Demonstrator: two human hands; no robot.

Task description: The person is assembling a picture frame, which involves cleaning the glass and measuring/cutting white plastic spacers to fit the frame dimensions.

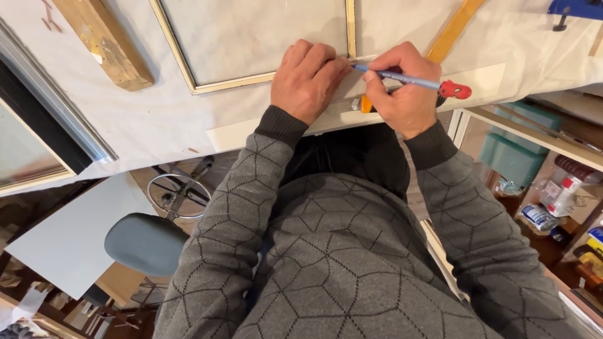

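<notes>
My left hand (308, 78) lies flat, palm down, on the lower right corner of a thin pale wooden frame (188, 75) on the white-covered workbench (157, 119). Fingers of that hand point towards the corner. My right hand (402, 88) grips a blue pen with a red cap end (408, 80); its tip touches the frame corner right beside my left fingertips. Under my right hand an orange object (365, 104) pokes out. Both arms wear grey patterned sleeves.
A wooden block (107, 44) lies at the back left. An orange-yellow wooden strip (455, 28) runs diagonally at the back right, near a blue clamp (575, 9). A framed panel (31, 144) is at left. Below are a grey stool (147, 242) and shelves with containers (559, 194).
</notes>
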